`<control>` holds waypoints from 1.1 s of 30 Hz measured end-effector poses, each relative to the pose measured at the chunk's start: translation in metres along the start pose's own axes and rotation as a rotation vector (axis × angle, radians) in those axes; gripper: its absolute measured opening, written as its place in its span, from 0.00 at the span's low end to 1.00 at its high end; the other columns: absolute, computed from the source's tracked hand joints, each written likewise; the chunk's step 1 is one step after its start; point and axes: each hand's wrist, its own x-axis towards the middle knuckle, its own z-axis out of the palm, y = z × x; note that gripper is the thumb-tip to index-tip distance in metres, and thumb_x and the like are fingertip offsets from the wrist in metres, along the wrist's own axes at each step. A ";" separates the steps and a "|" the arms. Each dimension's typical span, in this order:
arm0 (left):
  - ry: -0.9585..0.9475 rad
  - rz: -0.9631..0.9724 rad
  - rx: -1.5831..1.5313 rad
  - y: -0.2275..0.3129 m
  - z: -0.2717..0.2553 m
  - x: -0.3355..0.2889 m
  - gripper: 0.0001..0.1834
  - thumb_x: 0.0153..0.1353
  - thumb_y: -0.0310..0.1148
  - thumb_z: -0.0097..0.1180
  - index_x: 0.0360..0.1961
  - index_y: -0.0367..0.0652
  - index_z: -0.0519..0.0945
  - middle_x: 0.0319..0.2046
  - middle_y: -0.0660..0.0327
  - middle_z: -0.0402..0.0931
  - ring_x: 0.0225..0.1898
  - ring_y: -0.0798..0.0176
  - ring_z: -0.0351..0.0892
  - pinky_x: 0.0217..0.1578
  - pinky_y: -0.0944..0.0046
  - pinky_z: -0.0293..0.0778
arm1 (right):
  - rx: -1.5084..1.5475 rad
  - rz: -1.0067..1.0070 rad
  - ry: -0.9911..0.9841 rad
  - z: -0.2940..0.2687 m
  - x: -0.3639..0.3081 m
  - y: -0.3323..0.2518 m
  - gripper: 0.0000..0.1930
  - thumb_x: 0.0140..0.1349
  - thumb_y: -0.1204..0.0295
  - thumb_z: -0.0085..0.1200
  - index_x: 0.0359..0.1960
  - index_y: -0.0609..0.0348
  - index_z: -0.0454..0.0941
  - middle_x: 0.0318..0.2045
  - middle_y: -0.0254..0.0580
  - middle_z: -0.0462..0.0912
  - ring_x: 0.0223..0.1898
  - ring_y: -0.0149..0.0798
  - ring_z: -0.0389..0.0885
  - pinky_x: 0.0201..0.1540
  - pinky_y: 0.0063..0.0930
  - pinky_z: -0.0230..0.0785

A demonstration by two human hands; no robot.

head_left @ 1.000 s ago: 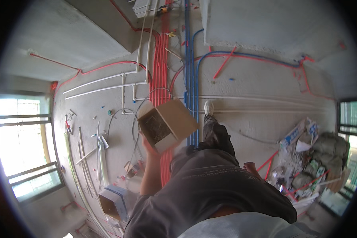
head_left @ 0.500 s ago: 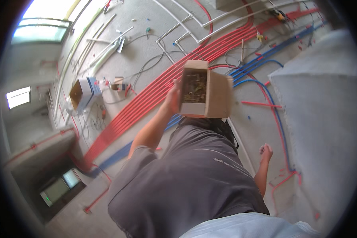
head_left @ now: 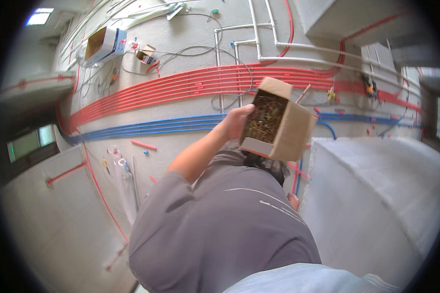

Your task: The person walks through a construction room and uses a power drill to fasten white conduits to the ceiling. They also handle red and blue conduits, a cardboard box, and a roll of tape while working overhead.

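The left hand (head_left: 238, 122) was clamped on one side of an open brown cardboard box (head_left: 296, 129) of small brownish-gold pieces (head_left: 268, 116), at two o'clock; the right hand (head_left: 293, 201), apart at four o'clock, was half hidden, its grip impossible to tell. Slim red pipes (head_left: 171, 87), earlier running toward twelve, now stretched from nine to three, suggesting the box was carried through a turn.
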 end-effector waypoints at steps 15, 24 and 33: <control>0.623 1.291 -0.525 -0.127 -0.060 -0.210 0.33 0.65 0.51 0.58 0.64 0.38 0.71 0.57 0.51 0.79 0.57 0.48 0.79 0.62 0.47 0.72 | -0.515 -0.375 -0.188 0.047 0.170 -0.384 0.07 0.66 0.72 0.53 0.43 0.61 0.77 0.25 0.37 0.78 0.20 0.29 0.75 0.18 0.23 0.64; 0.690 1.626 -0.805 -0.155 -0.174 -0.308 0.35 0.66 0.47 0.55 0.69 0.40 0.65 0.64 0.52 0.71 0.63 0.47 0.72 0.65 0.45 0.68 | -0.988 -0.490 -0.503 0.359 0.086 -0.437 0.10 0.66 0.68 0.56 0.44 0.59 0.79 0.30 0.36 0.81 0.26 0.30 0.80 0.26 0.26 0.71; 0.637 1.642 -0.851 -0.075 -0.225 -0.408 0.40 0.66 0.52 0.54 0.73 0.41 0.60 0.69 0.51 0.66 0.68 0.43 0.67 0.67 0.40 0.65 | -1.014 -0.666 -0.543 0.585 0.028 -0.481 0.11 0.66 0.70 0.58 0.45 0.64 0.80 0.24 0.36 0.79 0.23 0.30 0.78 0.22 0.26 0.68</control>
